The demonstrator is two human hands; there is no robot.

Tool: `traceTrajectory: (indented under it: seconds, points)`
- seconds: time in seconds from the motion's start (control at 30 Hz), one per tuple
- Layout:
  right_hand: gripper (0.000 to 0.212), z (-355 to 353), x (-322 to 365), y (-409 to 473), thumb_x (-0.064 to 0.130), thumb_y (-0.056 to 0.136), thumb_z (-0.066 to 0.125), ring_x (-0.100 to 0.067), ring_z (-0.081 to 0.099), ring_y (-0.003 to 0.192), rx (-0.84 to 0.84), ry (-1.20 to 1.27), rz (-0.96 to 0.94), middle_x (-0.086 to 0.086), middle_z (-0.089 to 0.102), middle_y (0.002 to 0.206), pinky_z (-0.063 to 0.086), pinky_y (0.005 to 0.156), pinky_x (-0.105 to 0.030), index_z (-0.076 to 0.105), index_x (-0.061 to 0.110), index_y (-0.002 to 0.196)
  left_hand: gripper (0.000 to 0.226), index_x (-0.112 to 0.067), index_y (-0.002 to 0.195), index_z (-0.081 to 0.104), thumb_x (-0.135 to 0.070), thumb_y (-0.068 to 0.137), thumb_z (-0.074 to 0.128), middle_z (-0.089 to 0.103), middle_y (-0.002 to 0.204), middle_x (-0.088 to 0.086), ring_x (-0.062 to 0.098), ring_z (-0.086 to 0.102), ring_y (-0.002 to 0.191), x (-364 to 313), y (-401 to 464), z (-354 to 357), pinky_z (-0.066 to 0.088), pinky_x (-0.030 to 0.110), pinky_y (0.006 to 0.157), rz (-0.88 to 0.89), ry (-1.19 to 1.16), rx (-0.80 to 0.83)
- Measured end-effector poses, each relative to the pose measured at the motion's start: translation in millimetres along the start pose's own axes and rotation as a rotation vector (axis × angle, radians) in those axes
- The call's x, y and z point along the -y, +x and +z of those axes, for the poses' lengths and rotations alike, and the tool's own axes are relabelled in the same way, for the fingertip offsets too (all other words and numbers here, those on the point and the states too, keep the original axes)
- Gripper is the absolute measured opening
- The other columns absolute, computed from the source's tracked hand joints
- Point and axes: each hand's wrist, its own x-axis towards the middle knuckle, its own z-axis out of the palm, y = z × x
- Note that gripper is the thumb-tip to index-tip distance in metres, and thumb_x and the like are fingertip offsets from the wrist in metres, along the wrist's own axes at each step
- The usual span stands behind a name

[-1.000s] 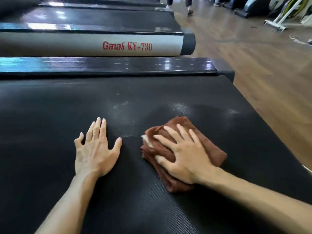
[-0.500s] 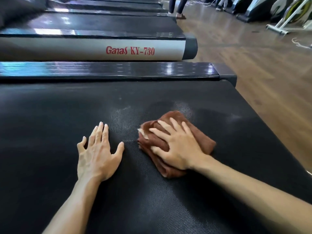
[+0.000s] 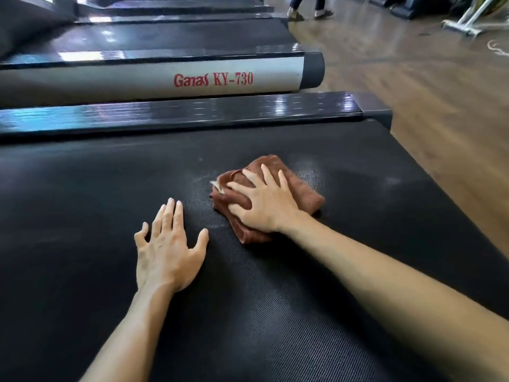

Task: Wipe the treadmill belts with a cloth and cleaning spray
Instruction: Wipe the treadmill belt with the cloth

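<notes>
A folded brown cloth (image 3: 300,188) lies on the black textured treadmill belt (image 3: 82,205), near its middle. My right hand (image 3: 265,204) presses flat on the cloth with fingers spread and straight. My left hand (image 3: 168,250) rests palm-down on the bare belt, a little nearer and to the left of the cloth, fingers straight. Faint pale damp streaks show on the belt just beyond and right of the cloth. No spray bottle is in view.
A glossy black side rail (image 3: 179,114) borders the belt's far side. Beyond it stands a second treadmill with a grey side panel (image 3: 154,81) marked "Ganas KY-730". Wooden floor (image 3: 440,106) lies to the right. A person's legs (image 3: 305,6) and gym equipment (image 3: 468,20) are far off.
My right hand has slid the cloth away from me across the belt. My left hand has stayed flat on the belt.
</notes>
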Motion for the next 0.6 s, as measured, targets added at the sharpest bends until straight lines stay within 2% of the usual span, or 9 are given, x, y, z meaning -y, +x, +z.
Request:
traceTrajectory:
  seconds: [0.07, 0.13, 0.27, 0.33, 0.47, 0.6]
  points:
    - [0.064, 2.6, -15.0, -34.4, 0.072, 0.095, 0.038, -0.027, -0.003, 0.16, -0.021, 0.008, -0.035, 0.011, 0.012, 0.173, -0.006, 0.125, -0.06, 0.029, 0.054, 0.156, 0.081, -0.022, 0.164, 0.002, -0.065, 0.098, 0.02, -0.007, 0.171, -0.009, 0.006, -0.007, 0.156, -0.5, -0.5, 1.0, 0.003, 0.04, 0.125, -0.004, -0.003, -0.009]
    - [0.068, -1.0, -34.1, -48.1, 0.075, 0.09, 0.035, -0.025, -0.001, 0.16, -0.039, 0.004, 0.041, 0.014, 0.013, 0.172, -0.004, 0.126, -0.059, 0.03, 0.054, 0.155, 0.082, -0.022, 0.164, 0.0, -0.065, 0.097, 0.02, -0.008, 0.171, -0.009, 0.006, -0.008, 0.156, -1.0, -0.5, 0.8, 0.002, 0.04, 0.125, -0.003, -0.004, -0.008]
    - [0.063, -5.7, -39.5, 0.4, 0.071, 0.094, 0.038, -0.032, -0.001, 0.16, -0.07, 0.042, 0.322, 0.007, 0.014, 0.173, -0.005, 0.125, -0.062, 0.033, 0.053, 0.155, 0.082, -0.021, 0.164, 0.0, -0.065, 0.097, 0.018, -0.008, 0.171, -0.008, 0.007, -0.009, 0.156, -1.8, -0.4, 1.1, 0.001, 0.041, 0.126, -0.001, -0.001, 0.0]
    - [0.062, -6.8, -24.3, 39.1, 0.068, 0.096, 0.036, -0.038, -0.004, 0.159, -0.056, 0.046, 0.351, 0.002, 0.011, 0.174, -0.008, 0.123, -0.065, 0.031, 0.053, 0.157, 0.082, -0.021, 0.164, 0.0, -0.065, 0.097, 0.017, -0.008, 0.171, -0.008, 0.006, -0.009, 0.156, -1.5, -1.0, 1.4, 0.002, 0.041, 0.126, -0.004, 0.012, 0.0]
    - [0.06, -2.8, 16.5, 79.1, 0.066, 0.099, 0.034, -0.038, -0.006, 0.159, 0.047, -0.001, 0.096, 0.002, 0.008, 0.174, -0.01, 0.122, -0.067, 0.027, 0.054, 0.158, 0.083, -0.021, 0.164, 0.001, -0.065, 0.096, 0.018, -0.006, 0.171, -0.008, 0.007, -0.008, 0.156, -0.1, 0.2, 2.3, 0.002, 0.041, 0.125, 0.006, 0.011, 0.008]
    - [0.055, -3.0, 11.5, 46.0, 0.065, 0.099, 0.04, -0.027, -0.006, 0.16, 0.078, 0.034, -0.126, 0.011, 0.01, 0.173, -0.012, 0.124, -0.061, 0.034, 0.057, 0.154, 0.083, -0.021, 0.164, 0.0, -0.065, 0.096, 0.017, -0.008, 0.171, -0.008, 0.007, -0.009, 0.156, 0.0, -0.8, 0.5, 0.003, 0.041, 0.126, 0.002, 0.018, 0.013]
